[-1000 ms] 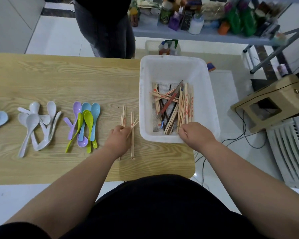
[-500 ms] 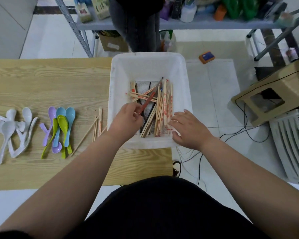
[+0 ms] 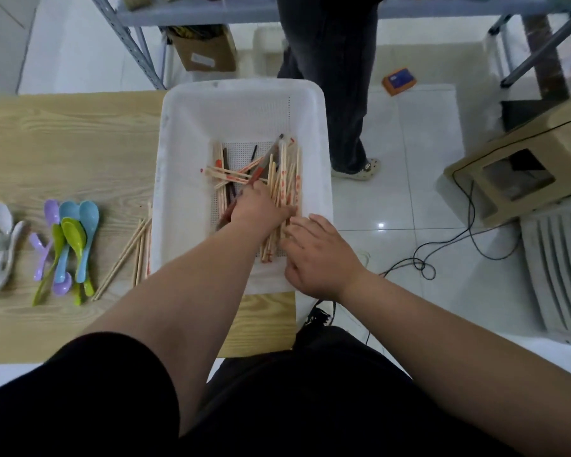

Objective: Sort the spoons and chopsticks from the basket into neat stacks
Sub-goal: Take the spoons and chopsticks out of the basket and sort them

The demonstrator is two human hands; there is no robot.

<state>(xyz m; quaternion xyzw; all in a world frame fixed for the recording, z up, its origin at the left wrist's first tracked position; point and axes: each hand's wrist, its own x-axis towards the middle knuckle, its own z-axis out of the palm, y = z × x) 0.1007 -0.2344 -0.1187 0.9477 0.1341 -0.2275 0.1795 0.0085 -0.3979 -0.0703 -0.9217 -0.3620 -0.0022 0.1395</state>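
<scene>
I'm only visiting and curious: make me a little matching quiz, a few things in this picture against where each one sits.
Things: 1 coloured spoons; 2 left hand; 3 orange box; 4 cardboard box.
Places: A under the metal shelf; B on open floor tiles; C in the white basket; D on the wooden table.
Pairs: 1-D; 2-C; 3-B; 4-A.

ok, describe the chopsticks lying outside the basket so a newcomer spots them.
On the wooden table, look just left of the white basket, beside its wall. The pale chopsticks lie there in a loose bundle, thin bare sticks, unlike the coloured spoons further left.
</scene>
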